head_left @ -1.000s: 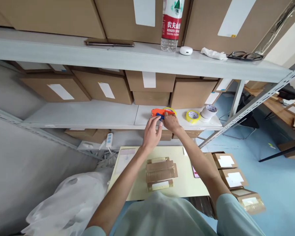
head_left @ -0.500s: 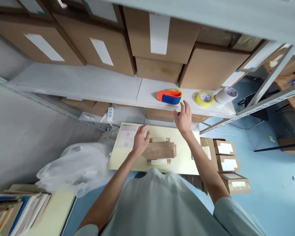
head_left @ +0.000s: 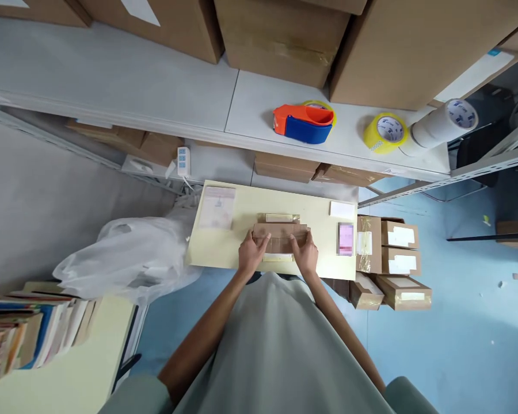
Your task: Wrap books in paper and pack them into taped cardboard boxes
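Note:
A small brown cardboard box [head_left: 280, 231] lies on the cream table [head_left: 246, 198] in front of my body. My left hand [head_left: 251, 253] grips its left end, with the thumb on the near side. On the right end, my right hand [head_left: 305, 253] has hold in the same way. Taped cardboard with a pale label [head_left: 278, 218] shows past the box's far side, and another pale strip shows at its near side. Whether these belong to one piece underneath is hidden.
An orange and blue tape dispenser [head_left: 304, 122], a yellow tape roll [head_left: 385, 133] and white rolls [head_left: 446, 123] stand on the shelf. A phone-like pink rectangle [head_left: 346, 239] lies at the table's right. Boxes [head_left: 400, 236] are stacked beyond; a plastic bag [head_left: 125, 253] sits left.
My right hand has come down from near the shelf's tape dispenser to the box's right end. My left hand has closed on its left end. The view has tilted downward.

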`<state>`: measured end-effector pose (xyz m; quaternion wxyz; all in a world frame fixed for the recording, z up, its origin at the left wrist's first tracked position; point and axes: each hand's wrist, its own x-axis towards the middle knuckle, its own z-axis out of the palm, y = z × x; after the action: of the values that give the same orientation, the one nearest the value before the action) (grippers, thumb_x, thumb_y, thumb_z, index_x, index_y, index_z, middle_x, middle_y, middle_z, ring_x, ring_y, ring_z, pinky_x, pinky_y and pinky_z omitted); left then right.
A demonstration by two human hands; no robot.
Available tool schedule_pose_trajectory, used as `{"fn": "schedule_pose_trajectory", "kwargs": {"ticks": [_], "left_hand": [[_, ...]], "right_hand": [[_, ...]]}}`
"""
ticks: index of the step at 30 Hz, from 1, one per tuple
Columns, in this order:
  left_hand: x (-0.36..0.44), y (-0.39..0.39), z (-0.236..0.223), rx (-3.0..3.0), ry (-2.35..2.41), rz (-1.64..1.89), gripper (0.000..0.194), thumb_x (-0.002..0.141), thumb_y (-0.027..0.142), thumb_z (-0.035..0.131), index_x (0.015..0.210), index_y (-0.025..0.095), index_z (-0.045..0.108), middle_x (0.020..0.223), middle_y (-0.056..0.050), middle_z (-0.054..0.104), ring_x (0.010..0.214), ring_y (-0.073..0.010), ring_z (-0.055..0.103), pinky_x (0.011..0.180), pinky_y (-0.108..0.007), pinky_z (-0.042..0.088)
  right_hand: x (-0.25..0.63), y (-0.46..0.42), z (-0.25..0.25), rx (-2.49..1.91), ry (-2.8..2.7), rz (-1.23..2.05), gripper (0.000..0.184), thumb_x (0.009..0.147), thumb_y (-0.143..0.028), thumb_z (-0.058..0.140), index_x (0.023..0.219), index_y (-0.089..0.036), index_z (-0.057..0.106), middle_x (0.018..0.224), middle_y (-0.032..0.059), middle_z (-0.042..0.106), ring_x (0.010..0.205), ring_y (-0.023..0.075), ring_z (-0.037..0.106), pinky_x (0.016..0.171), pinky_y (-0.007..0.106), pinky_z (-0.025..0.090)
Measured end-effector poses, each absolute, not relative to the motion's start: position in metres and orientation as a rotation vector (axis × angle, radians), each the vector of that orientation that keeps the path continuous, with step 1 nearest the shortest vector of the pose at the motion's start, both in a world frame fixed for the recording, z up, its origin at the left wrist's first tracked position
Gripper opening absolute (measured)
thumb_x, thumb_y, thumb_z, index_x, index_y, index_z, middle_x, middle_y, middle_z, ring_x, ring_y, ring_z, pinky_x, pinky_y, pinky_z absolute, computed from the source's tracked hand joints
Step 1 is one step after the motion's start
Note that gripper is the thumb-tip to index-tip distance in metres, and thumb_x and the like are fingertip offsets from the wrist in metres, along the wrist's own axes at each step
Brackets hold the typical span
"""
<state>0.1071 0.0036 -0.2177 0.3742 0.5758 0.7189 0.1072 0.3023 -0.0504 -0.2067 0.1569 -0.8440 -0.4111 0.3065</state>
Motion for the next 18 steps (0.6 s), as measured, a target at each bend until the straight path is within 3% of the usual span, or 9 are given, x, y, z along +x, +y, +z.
{"fn": "schedule_pose_trajectory", "kwargs": {"ticks": [3, 5, 9, 12, 15, 18], "left_hand": [[0.116, 0.000, -0.221, 1.437, 1.910, 0.214, 0.066, 0.094, 0.069, 0.076, 0.133, 0.016, 0.069, 0.121, -0.021, 0.083, 0.114, -0.0389, 0.079, 0.091, -0.039, 0.058], [0.117, 0.000, -0.226, 1.408, 1.929, 0.215, 0.060, 0.096, 0.068, 0.075, 0.129, 0.018, 0.072, 0.116, -0.018, 0.084, 0.110, -0.0378, 0.079, 0.088, -0.037, 0.056], [0.103, 0.003, -0.241, 1.403, 1.869, 0.242, 0.039, 0.106, 0.057, 0.064, 0.111, 0.022, 0.078, 0.104, -0.012, 0.084, 0.105, -0.0337, 0.079, 0.086, -0.034, 0.052], [0.090, 0.004, -0.252, 1.352, 1.800, 0.281, 0.036, 0.108, 0.053, 0.058, 0.106, 0.023, 0.079, 0.098, -0.009, 0.082, 0.102, -0.0313, 0.078, 0.086, -0.033, 0.051], [0.083, 0.004, -0.260, 1.242, 1.704, 0.445, 0.042, 0.106, 0.057, 0.056, 0.116, 0.023, 0.078, 0.112, -0.011, 0.083, 0.110, -0.0314, 0.077, 0.093, -0.036, 0.055], [0.076, 0.003, -0.260, 1.168, 1.616, 0.571, 0.054, 0.101, 0.066, 0.058, 0.119, 0.019, 0.076, 0.122, -0.017, 0.082, 0.118, -0.0339, 0.076, 0.102, -0.041, 0.058]], "right_hand": [[0.301, -0.045, -0.219, -2.533, -1.072, 0.942, 0.099, 0.098, -0.085, 0.058, 0.160, -0.008, 0.049, 0.125, 0.0271, 0.080, 0.115, 0.0436, 0.078, 0.093, 0.047, 0.058], [0.303, -0.046, -0.227, -2.566, -1.034, 0.972, 0.091, 0.097, -0.084, 0.060, 0.151, -0.011, 0.057, 0.117, 0.0253, 0.082, 0.111, 0.0432, 0.079, 0.091, 0.047, 0.058], [0.318, -0.053, -0.239, -2.439, -1.117, 0.975, 0.065, 0.104, -0.080, 0.045, 0.115, -0.021, 0.069, 0.093, 0.0151, 0.080, 0.094, 0.0376, 0.078, 0.081, 0.041, 0.055], [0.329, -0.058, -0.243, -2.335, -1.161, 0.979, 0.063, 0.106, -0.079, 0.032, 0.093, -0.026, 0.064, 0.077, 0.0094, 0.072, 0.079, 0.0331, 0.072, 0.073, 0.038, 0.051], [0.334, -0.061, -0.245, -2.226, -1.113, 1.007, 0.064, 0.103, -0.082, 0.029, 0.089, -0.028, 0.061, 0.076, 0.0072, 0.071, 0.076, 0.0309, 0.070, 0.070, 0.037, 0.051], [0.333, -0.065, -0.243, -2.122, -0.974, 1.024, 0.067, 0.096, -0.089, 0.039, 0.097, -0.027, 0.062, 0.084, 0.0071, 0.075, 0.082, 0.0295, 0.071, 0.072, 0.037, 0.055]]}}
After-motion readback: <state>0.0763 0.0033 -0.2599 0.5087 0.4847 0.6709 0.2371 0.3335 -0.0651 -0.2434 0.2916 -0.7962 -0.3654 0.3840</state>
